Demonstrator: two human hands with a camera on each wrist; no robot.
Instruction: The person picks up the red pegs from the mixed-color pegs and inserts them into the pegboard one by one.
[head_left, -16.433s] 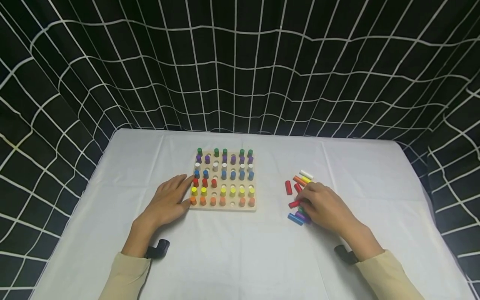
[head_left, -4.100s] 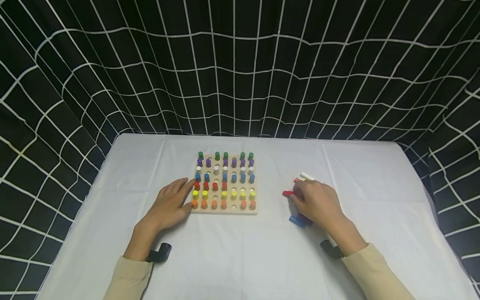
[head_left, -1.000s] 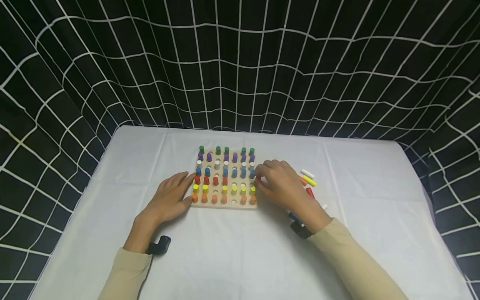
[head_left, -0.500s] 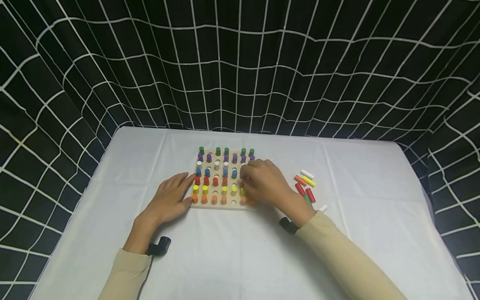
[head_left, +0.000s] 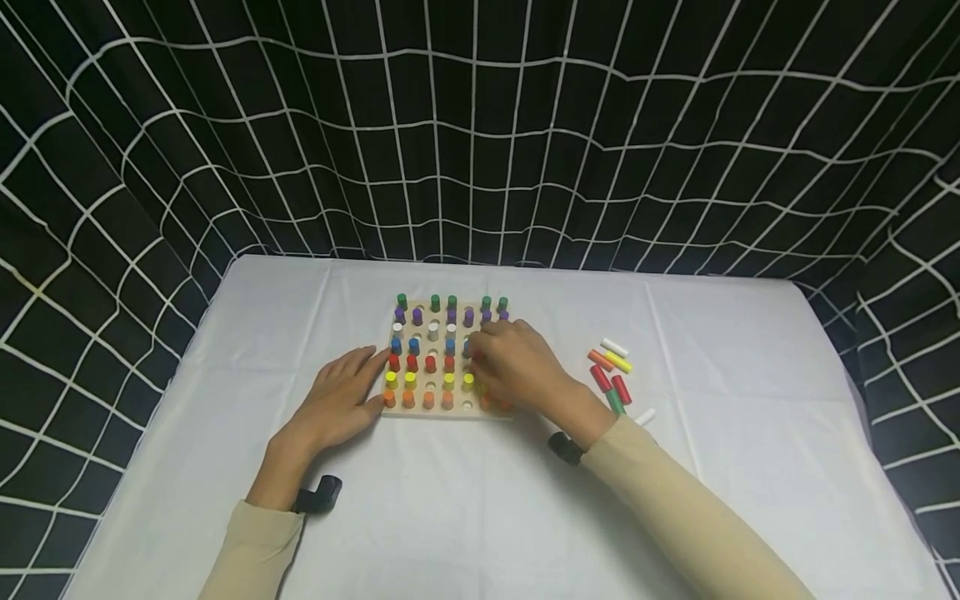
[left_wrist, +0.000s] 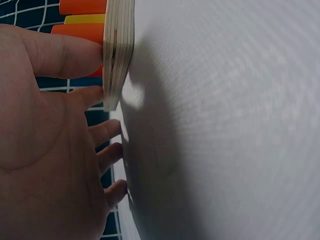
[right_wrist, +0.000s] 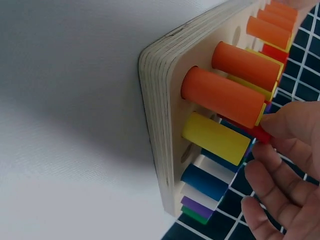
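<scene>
A wooden pegboard (head_left: pixel 420 412) carries upright pegs in rows of orange, yellow, red, blue, white, purple and green, with some bare holes. My left hand (head_left: pixel 333 400) lies at its left side, and in the left wrist view the thumb (left_wrist: pixel 70 54) touches the board's edge. Over the right half of the board is my right hand (head_left: pixel 517 367). In the right wrist view its thumb and index finger pinch a red peg (right_wrist: pixel 261 134) behind the front orange peg (right_wrist: pixel 225 95). The red peg's lower end is hidden, so whether it sits in a hole cannot be told.
Loose pegs lie right of the board: a white peg (head_left: pixel 613 347), an orange peg (head_left: pixel 600 360), a yellow peg (head_left: pixel 618 362), two red pegs, a green peg (head_left: pixel 615 402) and another white one. A white cloth covers the table (head_left: pixel 465 517); dark gridded curtain surrounds it.
Over the last second my right hand has moved left from the board's right edge to over its rows. Since the oldest frame the red row has gained a fourth peg. My left hand has stayed put.
</scene>
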